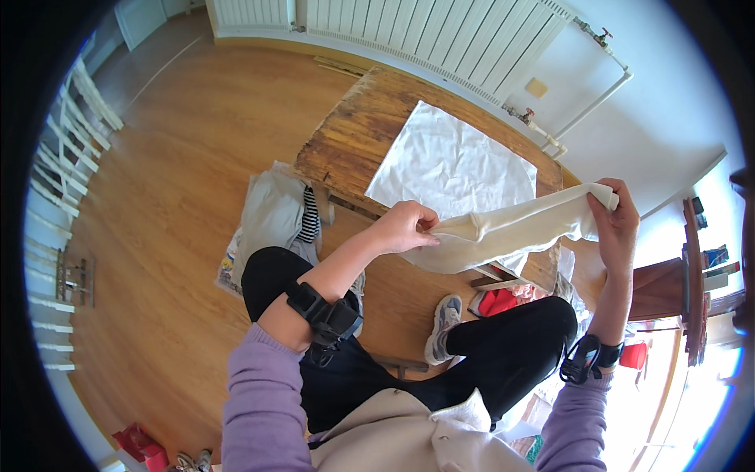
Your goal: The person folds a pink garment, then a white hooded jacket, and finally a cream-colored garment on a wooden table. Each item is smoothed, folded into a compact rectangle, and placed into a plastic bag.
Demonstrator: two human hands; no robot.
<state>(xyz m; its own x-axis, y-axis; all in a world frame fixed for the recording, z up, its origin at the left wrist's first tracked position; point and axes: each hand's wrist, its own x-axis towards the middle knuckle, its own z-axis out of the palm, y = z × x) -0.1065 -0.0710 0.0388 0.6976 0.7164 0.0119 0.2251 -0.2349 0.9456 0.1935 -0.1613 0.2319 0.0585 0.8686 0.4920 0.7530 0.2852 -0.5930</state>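
Note:
A cream-coloured cloth garment piece (507,235), long and partly folded, is stretched in the air between my two hands. My left hand (407,227) pinches its near-left end between thumb and fingers. At its far-right end, my right hand (616,215) grips a folded edge. Behind and below the cloth, a creased white cloth (457,162) is spread on a worn wooden table (348,130); the held cloth hides part of the table's near edge.
Left of the table stands a bag with grey and striped cloths (274,203). Red fabric (495,302) lies under the table near my shoe (445,327). A white radiator (424,35) is on the wall beyond; a white railing (65,153) is at far left.

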